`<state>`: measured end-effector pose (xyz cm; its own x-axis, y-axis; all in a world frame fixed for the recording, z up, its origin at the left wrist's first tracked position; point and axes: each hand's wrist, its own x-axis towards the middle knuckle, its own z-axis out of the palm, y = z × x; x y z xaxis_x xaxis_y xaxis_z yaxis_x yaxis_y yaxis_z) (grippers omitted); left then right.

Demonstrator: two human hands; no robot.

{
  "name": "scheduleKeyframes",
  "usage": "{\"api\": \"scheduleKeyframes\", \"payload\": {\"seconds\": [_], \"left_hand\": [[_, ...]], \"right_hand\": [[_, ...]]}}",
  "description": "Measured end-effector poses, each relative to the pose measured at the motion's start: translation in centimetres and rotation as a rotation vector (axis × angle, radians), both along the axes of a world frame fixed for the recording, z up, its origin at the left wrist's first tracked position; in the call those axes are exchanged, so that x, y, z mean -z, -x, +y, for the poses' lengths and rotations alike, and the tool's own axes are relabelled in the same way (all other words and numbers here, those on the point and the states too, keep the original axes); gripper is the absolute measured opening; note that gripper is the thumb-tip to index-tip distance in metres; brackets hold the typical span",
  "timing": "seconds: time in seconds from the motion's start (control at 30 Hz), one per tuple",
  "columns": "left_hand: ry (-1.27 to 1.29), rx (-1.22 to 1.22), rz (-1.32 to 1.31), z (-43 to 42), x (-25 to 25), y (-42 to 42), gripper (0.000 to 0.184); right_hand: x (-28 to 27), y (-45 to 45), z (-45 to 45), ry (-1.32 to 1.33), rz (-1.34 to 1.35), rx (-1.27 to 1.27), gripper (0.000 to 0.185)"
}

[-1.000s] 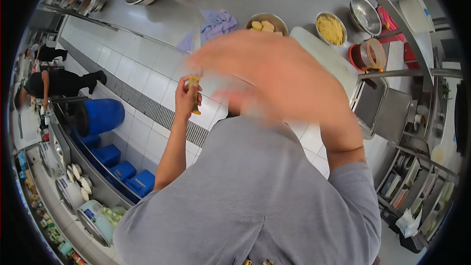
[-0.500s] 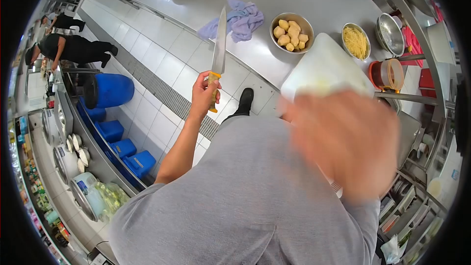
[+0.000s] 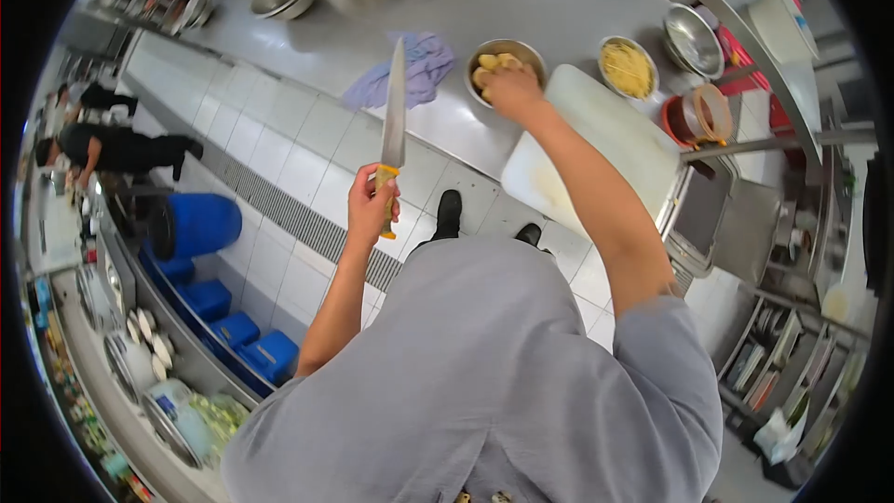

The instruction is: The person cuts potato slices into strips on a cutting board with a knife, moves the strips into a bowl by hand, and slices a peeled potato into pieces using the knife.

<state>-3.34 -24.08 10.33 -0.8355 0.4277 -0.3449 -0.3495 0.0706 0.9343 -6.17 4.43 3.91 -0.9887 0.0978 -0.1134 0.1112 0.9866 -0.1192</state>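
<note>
Pale yellow, rounded pieces (image 3: 496, 61) are heaped in a shiny metal bowl (image 3: 529, 56) on the counter (image 3: 456, 0), just beside the white board (image 3: 605, 149), and partly covered by the right hand (image 3: 515, 93). That hand is reached past the board with its arm stretched forward and its fingers lowered into the bowl; whether a piece is gripped cannot be told. By the closed left hand (image 3: 366, 205), a long knife (image 3: 394, 112) is held at its yellowish grip, blade pointed forward.

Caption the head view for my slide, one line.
Left hand holds a knife; right hand is in a bowl of yellow chunks beside a board.
</note>
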Motion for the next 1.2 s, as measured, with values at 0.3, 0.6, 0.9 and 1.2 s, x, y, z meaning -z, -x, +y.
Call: {"api": "scheduleKeyframes", "payload": {"seconds": [0.3,0.6,0.9,1.2], "left_hand": [[0.039,-0.012,0.035,1.2,2.2,-1.8,0.030],[0.064,0.206,0.240,5.5,1.2,-2.1,0.047],[0.477,0.883,0.638,20.1,-4.6,-0.3,0.053],[0.657,1.120,0.791,29.8,-9.6,-1.8,0.050]], "right_hand": [[-1.2,-0.3,0.9,-0.005,0.006,-0.162,0.024],[-0.7,-7.9,3.4,0.800,0.726,0.505,0.034],[2.2,-23.8,7.7,0.792,1.003,0.987,0.023],[3.3,-26.4,7.8,0.548,0.893,0.885,0.026]]}}
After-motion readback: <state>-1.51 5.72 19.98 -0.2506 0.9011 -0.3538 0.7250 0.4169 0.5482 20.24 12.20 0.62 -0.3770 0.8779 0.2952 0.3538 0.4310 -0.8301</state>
